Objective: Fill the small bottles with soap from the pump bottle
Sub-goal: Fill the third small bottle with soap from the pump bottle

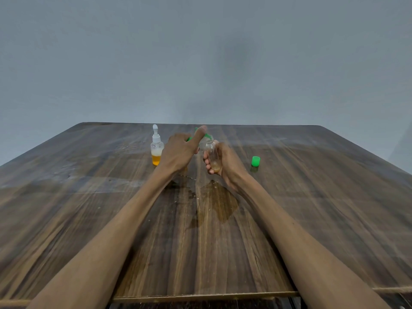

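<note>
Table edge: a wooden table [89, 219] ran from the near rim to a grey wall [200, 52]; both bare forearms reached across it toward the middle.
Spill: an amber wet patch [219, 202] lay on the wood between the forearms, just nearer than the hands.
Right hand: the right hand [219, 160] was wrapped around a small clear bottle [212, 156], fingers curled on its left side, holding it upright and uncapped.
Small bottle contents: a thin layer of amber soap sat at the bottom; the rest looked clear.
Left hand: the left hand [180, 150] was closed around a green pump bottle [201, 136], the forefinger stretched over its top; the hand hid most of that bottle, so its fill level could not be told.
Relation: the green pump part sat just above and beside the small bottle's open mouth; blur hid whether they touched.
Loose cap: a green cap [255, 161] stood on the table to the right of the right hand, apart from it.
Far bottle: a clear bottle with a white pump top [156, 147] stood upright just left of the left hand, orange liquid in its lower part with pale foam above.
</note>
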